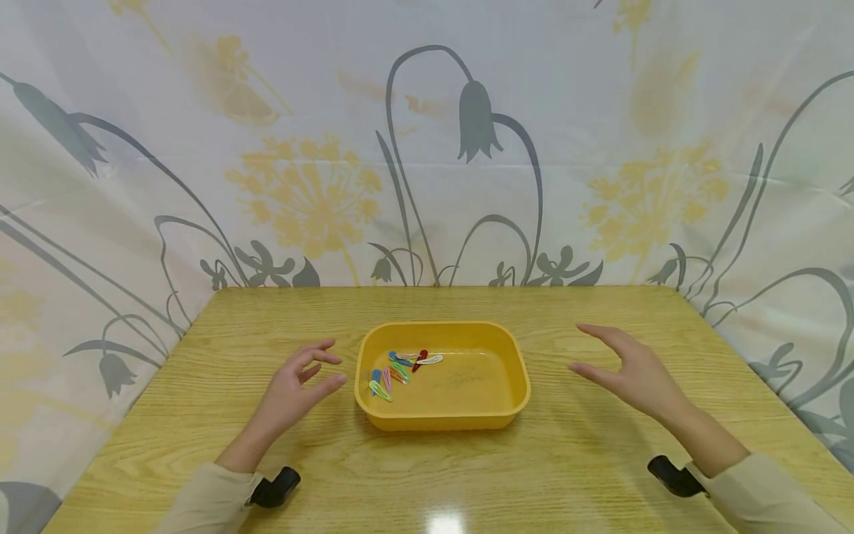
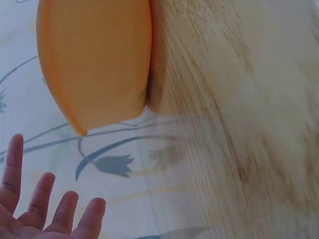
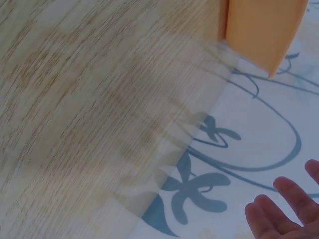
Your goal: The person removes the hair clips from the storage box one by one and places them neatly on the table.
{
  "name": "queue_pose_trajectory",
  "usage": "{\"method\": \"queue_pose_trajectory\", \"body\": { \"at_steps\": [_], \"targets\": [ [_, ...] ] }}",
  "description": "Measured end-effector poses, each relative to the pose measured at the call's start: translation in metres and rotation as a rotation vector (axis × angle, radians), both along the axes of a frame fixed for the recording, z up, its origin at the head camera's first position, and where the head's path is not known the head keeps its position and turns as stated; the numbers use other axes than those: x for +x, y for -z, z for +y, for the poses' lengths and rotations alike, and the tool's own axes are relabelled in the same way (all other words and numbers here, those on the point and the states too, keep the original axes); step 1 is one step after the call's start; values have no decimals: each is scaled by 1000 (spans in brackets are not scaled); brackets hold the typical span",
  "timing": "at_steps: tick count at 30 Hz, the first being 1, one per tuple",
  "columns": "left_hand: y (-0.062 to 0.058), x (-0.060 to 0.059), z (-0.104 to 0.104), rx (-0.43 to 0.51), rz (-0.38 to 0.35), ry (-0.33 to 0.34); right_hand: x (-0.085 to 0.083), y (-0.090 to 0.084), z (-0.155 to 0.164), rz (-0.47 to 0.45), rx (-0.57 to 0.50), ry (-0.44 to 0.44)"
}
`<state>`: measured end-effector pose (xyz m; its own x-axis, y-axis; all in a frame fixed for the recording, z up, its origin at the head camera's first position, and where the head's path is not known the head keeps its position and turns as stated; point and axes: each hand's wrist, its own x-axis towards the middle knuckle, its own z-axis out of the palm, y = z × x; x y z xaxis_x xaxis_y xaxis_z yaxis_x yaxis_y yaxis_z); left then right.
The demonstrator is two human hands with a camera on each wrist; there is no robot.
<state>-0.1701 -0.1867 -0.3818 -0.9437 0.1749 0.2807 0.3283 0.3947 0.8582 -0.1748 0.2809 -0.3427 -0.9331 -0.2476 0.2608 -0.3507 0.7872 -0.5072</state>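
Head view: yellow tray (image 1: 520, 386) of hair clips (image 1: 399, 369) is flanked by left hand (image 1: 293, 389) and right hand (image 1: 634, 371), grips wide, nothing held; looks like both sides get grasped next

The room is bright and even. A white shine sits on the bench (image 1: 445, 523) in front of the yellow tray (image 1: 442, 423). Both wrist views are blurry. The head view bends at its edges.

sleeves (image 1: 213, 498): beige, long | wrist devices (image 1: 276, 487): black, one per wrist | hands (image 1: 293, 389): bare
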Motion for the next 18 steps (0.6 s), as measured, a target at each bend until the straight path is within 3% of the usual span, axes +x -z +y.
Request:
{"method": "queue_pose_trajectory", "body": {
  "at_steps": [18],
  "targets": [
    [9, -7, 19, -17, -43, 88, -9, -1, -22, 19, -30, -62]
  ]
}}
